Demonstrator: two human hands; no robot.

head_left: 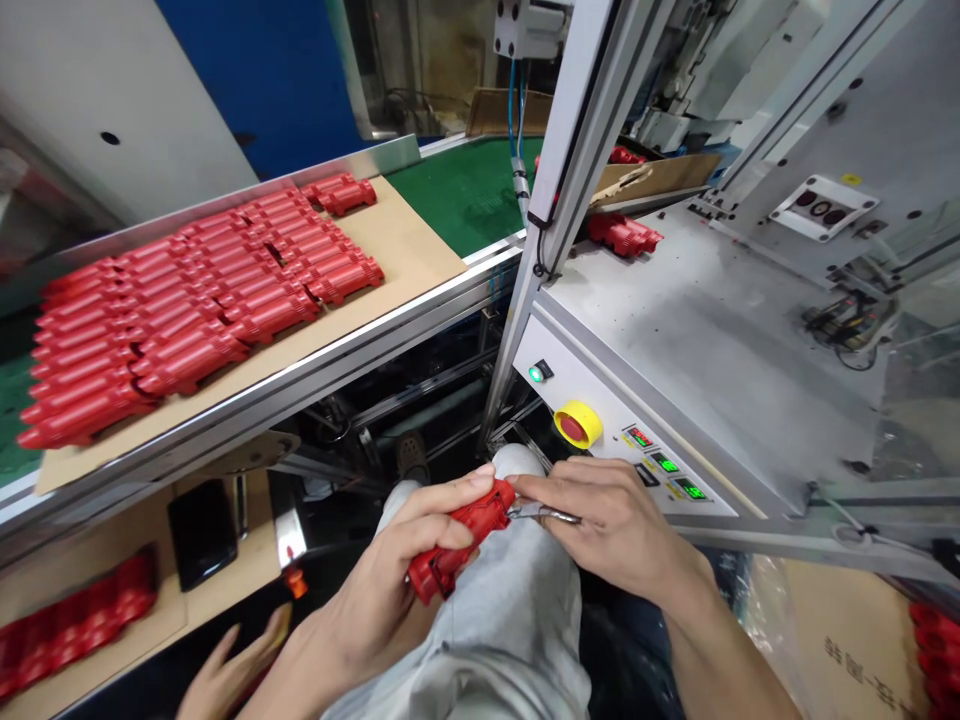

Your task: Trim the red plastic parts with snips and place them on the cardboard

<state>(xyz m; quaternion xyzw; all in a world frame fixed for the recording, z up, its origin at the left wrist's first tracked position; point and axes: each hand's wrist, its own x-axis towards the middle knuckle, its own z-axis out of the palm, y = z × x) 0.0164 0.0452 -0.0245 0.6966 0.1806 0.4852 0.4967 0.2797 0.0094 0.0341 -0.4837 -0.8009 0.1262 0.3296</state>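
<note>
The left hand (382,590) curls closed around a red moulded plastic part (459,545), held above the grey trouser knee (510,610). The right hand (611,525), fingers half bent, pinches a slim steel tool (544,514) against the part's end. Beyond them, a yellow-collared emergency stop button (577,423) sits below the machine's brushed-metal panel (697,330). Rows of matching red parts (187,310) lie on a cardboard sheet (409,245) along the conveyor's aluminium edge (285,375). Lower left, a black phone (201,533) lies on a cardboard shelf (97,545), near another hand (225,670).
</note>
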